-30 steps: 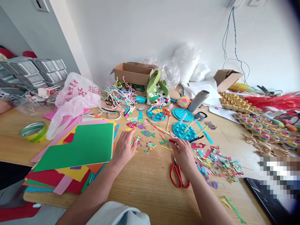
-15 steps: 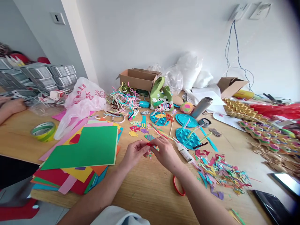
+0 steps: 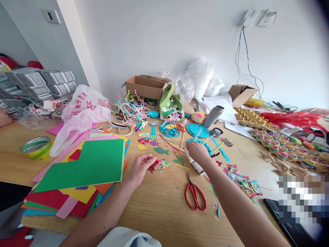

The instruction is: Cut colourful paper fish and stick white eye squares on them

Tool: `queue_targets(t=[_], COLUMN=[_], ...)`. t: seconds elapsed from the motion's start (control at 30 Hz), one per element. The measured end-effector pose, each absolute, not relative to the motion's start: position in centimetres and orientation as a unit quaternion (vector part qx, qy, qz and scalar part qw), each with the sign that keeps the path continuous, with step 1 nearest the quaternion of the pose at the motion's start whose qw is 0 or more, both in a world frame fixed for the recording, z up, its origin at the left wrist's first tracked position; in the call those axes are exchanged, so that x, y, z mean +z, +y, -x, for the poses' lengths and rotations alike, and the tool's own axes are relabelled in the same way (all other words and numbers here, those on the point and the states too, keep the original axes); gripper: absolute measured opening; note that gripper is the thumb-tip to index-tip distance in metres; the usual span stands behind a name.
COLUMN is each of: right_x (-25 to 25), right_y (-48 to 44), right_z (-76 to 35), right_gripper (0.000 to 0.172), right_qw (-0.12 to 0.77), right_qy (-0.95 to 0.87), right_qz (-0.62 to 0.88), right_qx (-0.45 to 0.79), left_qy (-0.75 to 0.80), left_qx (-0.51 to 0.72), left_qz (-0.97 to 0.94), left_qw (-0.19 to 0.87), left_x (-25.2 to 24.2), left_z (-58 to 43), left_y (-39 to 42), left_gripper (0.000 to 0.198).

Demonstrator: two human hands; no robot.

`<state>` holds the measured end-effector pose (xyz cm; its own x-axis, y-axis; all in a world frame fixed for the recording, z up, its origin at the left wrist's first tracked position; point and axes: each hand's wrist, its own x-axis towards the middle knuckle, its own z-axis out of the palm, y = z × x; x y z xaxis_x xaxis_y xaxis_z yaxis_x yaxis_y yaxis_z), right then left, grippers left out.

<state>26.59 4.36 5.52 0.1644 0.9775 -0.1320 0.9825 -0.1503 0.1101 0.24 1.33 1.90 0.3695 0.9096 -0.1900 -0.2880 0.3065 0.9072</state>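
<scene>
My left hand (image 3: pixel 142 166) pinches a small red paper piece (image 3: pixel 157 161) between thumb and fingertips, just above the table. Tiny coloured paper bits (image 3: pixel 163 164) lie right beside it. My right hand (image 3: pixel 198 151) is reached forward and closed, over the near edge of a blue paper plate with fuzzy pipe cleaners; its fingertips and anything in them are hidden. Below it lies a white glue bottle (image 3: pixel 196 167). Several paper fish, among them a striped green-and-purple fish (image 3: pixel 161 150), lie between and beyond my hands. Red-handled scissors (image 3: pixel 195 196) rest nearer me.
A stack of coloured paper (image 3: pixel 84 168) fills the left, with a tape roll (image 3: pixel 36 147) beyond it. Paper scraps (image 3: pixel 244 181) and a phone (image 3: pixel 285 219) lie at right. A steel thermos (image 3: pixel 214 116) and a cardboard box (image 3: pixel 145 87) stand at the back.
My right hand has left the red piece and moved forward and right to the blue plate. My left hand keeps the piece and has shifted slightly left. The scissors now show fully.
</scene>
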Motion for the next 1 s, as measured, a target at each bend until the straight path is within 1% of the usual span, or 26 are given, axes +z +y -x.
queue_targets(t=[0.03, 0.13, 0.17, 0.33, 0.43, 0.47, 0.57, 0.63, 0.67, 0.73, 0.8, 0.87, 1.0], right_x=[5.1, 4.2, 4.1, 4.2, 5.4, 6.0, 8.0, 9.1, 9.4, 9.7, 9.5, 9.2, 9.1], right_y=[4.8, 5.9, 6.2, 6.9, 6.5, 6.2, 4.9, 3.6, 2.9, 1.4, 0.0, -1.1, -2.3], right_z=[-26.6, -26.1, -26.0, -25.9, -25.8, -25.6, -24.7, -23.6, -23.0, -21.6, -20.3, -19.3, -18.8], right_gripper=[0.017, 0.034, 0.036, 0.033, 0.020, 0.018, 0.023, 0.024, 0.022, 0.018, 0.019, 0.025, 0.033], right_qw=[0.099, 0.126, 0.133, 0.152, 0.131, 0.115, 0.064, 0.001, -0.048, -0.160, -0.240, -0.274, -0.293], right_qy=[0.642, 0.635, 0.633, 0.635, 0.646, 0.651, 0.668, 0.686, 0.700, 0.725, 0.727, 0.716, 0.716], right_qz=[-0.760, -0.762, -0.761, -0.757, -0.752, -0.750, -0.738, -0.725, -0.712, -0.667, -0.625, -0.608, -0.574], right_qx=[-0.020, -0.035, -0.039, -0.041, -0.008, 0.010, 0.065, 0.063, 0.037, -0.059, -0.153, -0.204, -0.268], left_qy=[0.369, 0.350, 0.343, 0.301, 0.275, 0.265, 0.245, 0.244, 0.246, 0.254, 0.270, 0.286, 0.285], left_qx=[0.417, 0.410, 0.407, 0.395, 0.393, 0.392, 0.382, 0.379, 0.380, 0.391, 0.407, 0.422, 0.435], left_qz=[-0.411, -0.385, -0.373, -0.317, -0.282, -0.271, -0.241, -0.225, -0.224, -0.239, -0.272, -0.301, -0.346], left_qw=[0.722, 0.749, 0.760, 0.808, 0.831, 0.838, 0.858, 0.864, 0.863, 0.852, 0.829, 0.806, 0.781], left_x=[1.9, 1.7, 1.7, 1.4, 1.2, 1.1, 0.9, 0.8, 0.8, 0.8, 0.9, 0.9, 1.2], left_z=[-0.2, -0.1, 0.0, 0.3, 0.5, 0.6, 0.8, 0.9, 0.9, 0.8, 0.7, 0.6, 0.4], left_y=[1.3, 1.5, 1.5, 1.8, 2.0, 2.1, 2.2, 2.3, 2.3, 2.2, 2.1, 2.0, 1.8], left_gripper=[0.032, 0.032, 0.032, 0.027, 0.023, 0.021, 0.018, 0.018, 0.018, 0.021, 0.024, 0.029, 0.043])
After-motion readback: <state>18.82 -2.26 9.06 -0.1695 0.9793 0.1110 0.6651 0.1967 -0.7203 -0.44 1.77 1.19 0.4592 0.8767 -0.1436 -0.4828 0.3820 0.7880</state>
